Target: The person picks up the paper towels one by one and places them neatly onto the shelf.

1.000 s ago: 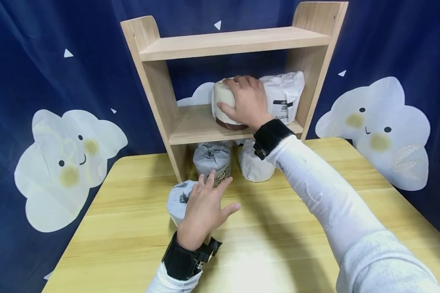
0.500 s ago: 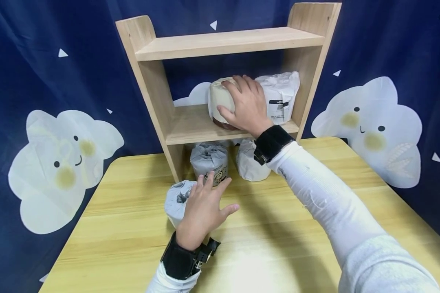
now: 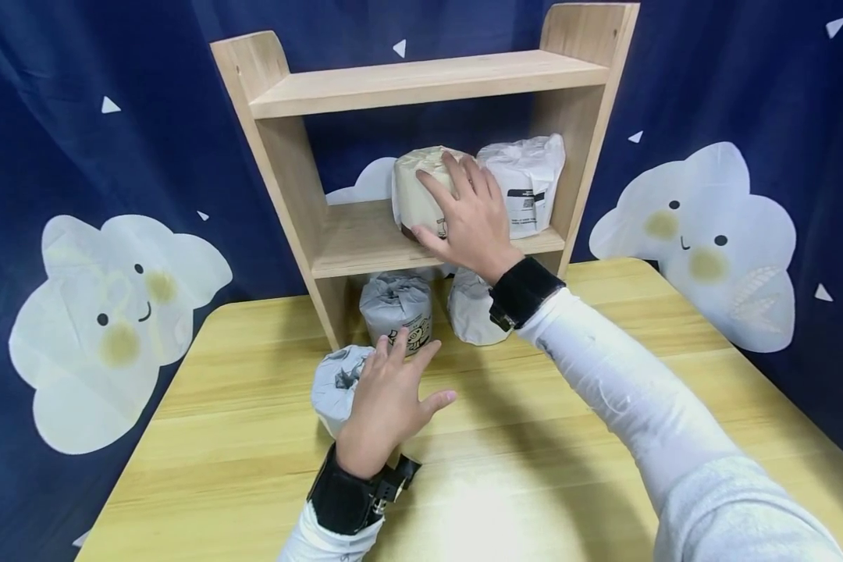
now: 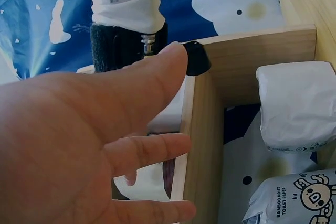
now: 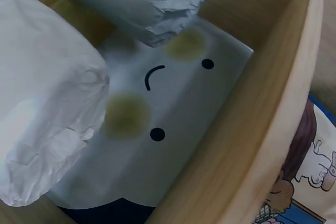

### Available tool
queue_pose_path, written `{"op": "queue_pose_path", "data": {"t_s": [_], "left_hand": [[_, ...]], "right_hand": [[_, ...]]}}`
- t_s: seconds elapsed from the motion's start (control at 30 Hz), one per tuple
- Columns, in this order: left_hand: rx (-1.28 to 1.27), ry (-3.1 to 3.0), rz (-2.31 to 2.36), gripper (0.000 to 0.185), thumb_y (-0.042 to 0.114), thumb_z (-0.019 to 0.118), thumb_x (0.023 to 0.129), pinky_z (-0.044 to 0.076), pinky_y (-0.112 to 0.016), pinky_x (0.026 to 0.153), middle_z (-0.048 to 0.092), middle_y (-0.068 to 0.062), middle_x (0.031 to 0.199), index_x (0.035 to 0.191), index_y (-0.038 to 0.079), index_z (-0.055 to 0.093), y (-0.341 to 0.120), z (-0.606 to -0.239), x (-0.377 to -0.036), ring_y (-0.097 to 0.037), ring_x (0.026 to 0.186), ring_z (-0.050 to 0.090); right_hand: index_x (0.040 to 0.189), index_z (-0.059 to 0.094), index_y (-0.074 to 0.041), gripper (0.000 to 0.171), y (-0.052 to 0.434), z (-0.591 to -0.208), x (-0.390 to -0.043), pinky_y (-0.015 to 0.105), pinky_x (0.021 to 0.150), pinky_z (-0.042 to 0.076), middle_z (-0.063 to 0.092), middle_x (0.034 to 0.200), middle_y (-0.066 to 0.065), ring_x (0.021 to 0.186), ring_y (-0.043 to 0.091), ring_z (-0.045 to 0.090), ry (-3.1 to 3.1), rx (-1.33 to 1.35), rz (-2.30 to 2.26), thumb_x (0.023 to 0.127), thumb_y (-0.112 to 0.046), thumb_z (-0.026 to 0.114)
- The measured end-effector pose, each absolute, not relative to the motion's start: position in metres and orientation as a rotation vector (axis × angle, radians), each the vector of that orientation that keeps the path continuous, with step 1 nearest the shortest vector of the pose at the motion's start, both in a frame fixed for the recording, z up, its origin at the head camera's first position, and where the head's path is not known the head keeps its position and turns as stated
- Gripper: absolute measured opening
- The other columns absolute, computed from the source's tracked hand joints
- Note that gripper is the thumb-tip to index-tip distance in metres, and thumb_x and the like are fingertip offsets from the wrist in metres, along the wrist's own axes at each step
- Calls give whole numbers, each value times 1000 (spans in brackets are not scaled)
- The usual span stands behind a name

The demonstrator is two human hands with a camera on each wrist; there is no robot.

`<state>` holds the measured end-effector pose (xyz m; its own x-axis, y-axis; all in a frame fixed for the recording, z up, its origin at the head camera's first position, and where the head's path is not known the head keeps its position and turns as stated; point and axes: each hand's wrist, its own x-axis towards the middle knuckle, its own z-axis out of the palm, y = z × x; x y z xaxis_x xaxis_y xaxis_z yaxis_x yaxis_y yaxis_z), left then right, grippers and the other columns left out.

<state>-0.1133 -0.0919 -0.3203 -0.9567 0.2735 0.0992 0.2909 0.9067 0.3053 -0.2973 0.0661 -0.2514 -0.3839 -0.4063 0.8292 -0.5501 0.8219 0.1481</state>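
Well, the cream-wrapped roll [image 3: 410, 187] stands on the middle shelf [image 3: 358, 242] of the wooden rack [image 3: 428, 74], at upper centre of the head view. My right hand [image 3: 472, 222] is in front of it, fingers spread and gripping nothing; whether a fingertip touches the wrapper, I can't tell. Just to its right in the frame sits a white roll [image 3: 527, 176] in loose, crumpled paper.

My left hand [image 3: 389, 398], left of bottom centre, also has its fingers splayed and holds nothing; it partly hides a pale grey roll [image 3: 329, 394]. Under the shelf stand a cartoon-printed grey roll [image 3: 393, 304] and a white-wrapped roll [image 3: 472, 312].

As I judge it, a careless brush of my right thumb could drag the cream-wrapped roll over the shelf's front edge, where I see no lip. My fingers could also snag the white roll's slack paper and pull it askew. Lower down, a dipping left wrist might tip the pale grey roll.

The tabletop [image 3: 211, 421] is yellowish wood grain, with glare at bottom centre and a shadow slanting towards lower right. A dark blue curtain [image 3: 77, 47] fills the background, with white triangles and smiling clouds at both sides of the frame.
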Motion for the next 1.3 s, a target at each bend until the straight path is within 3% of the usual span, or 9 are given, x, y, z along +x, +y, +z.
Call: {"op": "queue_pose_path", "data": {"t_s": [0.23,1.3], "left_hand": [[-439,-3015,-473,70,53,69,85,22,-59,110,28,-21,154,145,23,47,-93,-320,-113,-49,138,23],[-410,-3018,-437,71,54,67,85,23,-60,109,30,-24,153,145,22,47,-97,-320,-117,-51,138,23]], "right_hand": [[142,50,-18,69,68,-262,-290,52,114,16,36,150,21,139,42,28,-2021,721,173,86,-58,55],[144,47,-21,72,70,-303,-237,61,110,17,30,153,21,138,46,25,-2030,784,297,86,-62,54]]}}
